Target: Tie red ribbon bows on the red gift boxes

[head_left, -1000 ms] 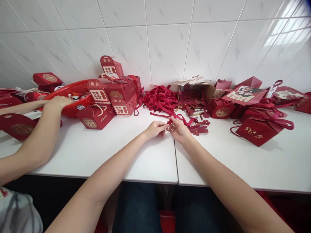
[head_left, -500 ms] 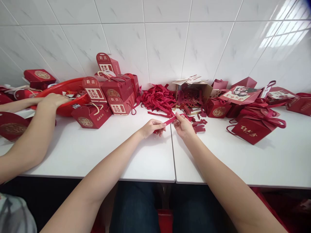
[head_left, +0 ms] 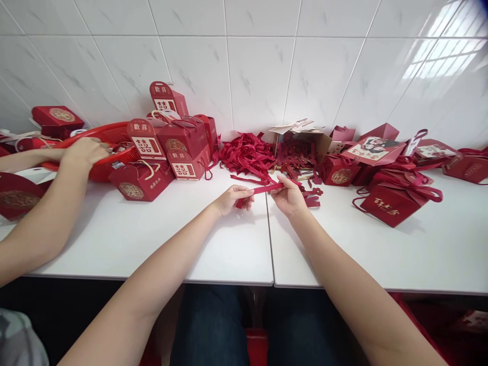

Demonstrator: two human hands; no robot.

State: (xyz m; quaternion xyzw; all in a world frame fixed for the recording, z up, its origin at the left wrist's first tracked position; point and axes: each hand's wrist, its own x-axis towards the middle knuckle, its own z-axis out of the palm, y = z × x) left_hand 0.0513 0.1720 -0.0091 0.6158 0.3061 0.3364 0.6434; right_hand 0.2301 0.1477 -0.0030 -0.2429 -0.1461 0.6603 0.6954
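A red ribbon (head_left: 266,188) stretches nearly level between my two hands, above the seam of the white tables. My left hand (head_left: 234,199) pinches its left part, and a folded red piece shows under those fingers. My right hand (head_left: 288,195) is closed on the ribbon's other part. Just beyond my hands lies a heap of red ribbons (head_left: 247,155). To its right an open carton (head_left: 324,142) holds red cut-out pieces (head_left: 296,155), some of which spill out beside my right hand.
Red gift boxes (head_left: 186,140) are stacked at the left; more boxes (head_left: 392,203) stand at the right. A co-worker's hand (head_left: 87,151) reaches into a red basket (head_left: 101,170) at the far left. A tiled wall (head_left: 259,76) rises behind the white table (head_left: 229,259).
My left hand has moved slightly left, and the ribbon between my hands is longer and more level. The view has shifted a little. The co-worker's hand remains at the basket.
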